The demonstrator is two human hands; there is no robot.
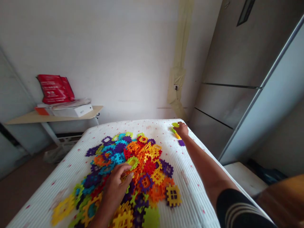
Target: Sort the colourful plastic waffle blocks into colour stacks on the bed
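A heap of colourful plastic interlocking tiles (149,166) with notched edges lies on the white bed cover (190,193). My left hand (116,182) is over the heap, its fingertips closed on the edge of a lime-green tile (133,162) with an open middle. At the far right corner, my right hand (182,129) grips another lime-green tile (175,124). Beneath and beside that hand is a short row of tiles, with a yellow tile (177,136) and a purple tile (181,143) at its near end. My right fingers partly hide this row.
To the left, a small wooden table (28,117) carries a white box (82,110) and a red bag (54,89). A white wall (133,57) with a taped-over socket (176,87) stands behind the bed. A tall grey cabinet (228,72) rises along the right side.
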